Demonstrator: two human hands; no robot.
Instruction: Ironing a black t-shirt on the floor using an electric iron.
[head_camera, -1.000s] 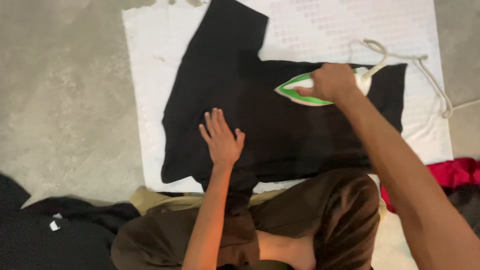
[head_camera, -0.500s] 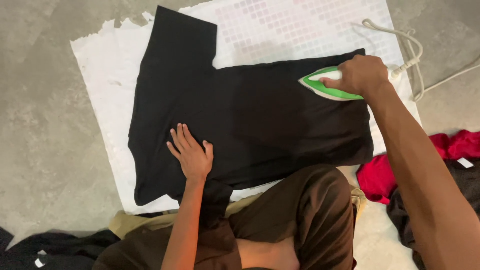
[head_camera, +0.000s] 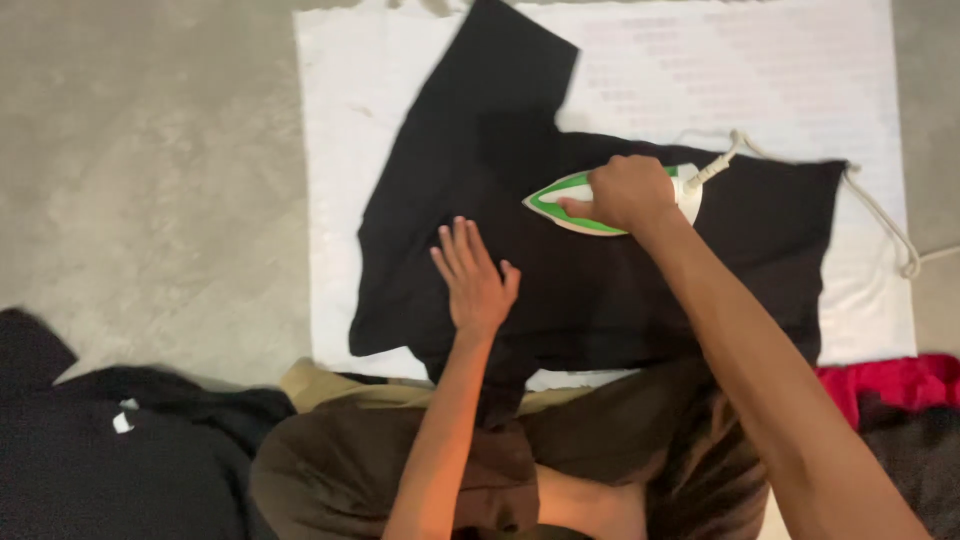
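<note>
The black T-shirt (head_camera: 600, 290) lies spread flat on a white cloth (head_camera: 340, 180) laid over the concrete floor (head_camera: 150, 170), one sleeve reaching up and away from the person. On it, about mid-chest, sits the green-and-white iron (head_camera: 560, 205), its pointed nose aimed toward the sleeve side. The right hand (head_camera: 625, 190) has a closed grip around the iron's handle, knuckles on top; the white cord (head_camera: 880, 215) trails out behind that grip and loops off across the cloth edge. Just below and to the nose side of the grip, the left hand (head_camera: 475, 280) rests open and flat on the fabric, fingers spread, holding nothing — pressing the shirt down ahead of the iron.

The step in hand looks to be pressing the body of the shirt, with the pass running toward the flat hand. The next stroke would call for that hand to stay clear of the nose while keeping the fabric taut, and for the cord to have slack.

Further out from the grip: the person's brown-trousered legs (head_camera: 620, 450) at the near edge, a dark heap of clothes (head_camera: 100, 450) beyond the left arm, and something red (head_camera: 890, 385) — probably another garment — under the right forearm side
</note>
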